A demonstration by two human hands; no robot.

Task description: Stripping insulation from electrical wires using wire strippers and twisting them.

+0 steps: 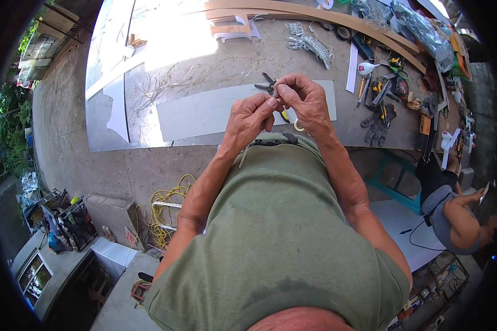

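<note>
Over the near edge of the table, my left hand [251, 117] and my right hand [308, 106] meet with thumbs and forefingers pinched together. Both are closed on something small and pale at the fingertips, mostly hidden by the fingers. A thin pale strand [244, 156] shows below my left hand; I cannot tell whether it joins what I hold. Behind my hands lie pliers [268, 83] with dark jaws, partly covered, and a yellow handle part shows between my hands. A cream ring [299, 126] is by my right hand. Beneath them lies a long grey-white sheet strip [196, 113].
A coil of white wired modules [315, 48] lies farther back, near long brown strips [364, 32]. Loose strands [160, 85] lie left. At right are hand tools [382, 91] and a grey glove [375, 129]. Another person [453, 215] sits at far right, near a teal stool [395, 179].
</note>
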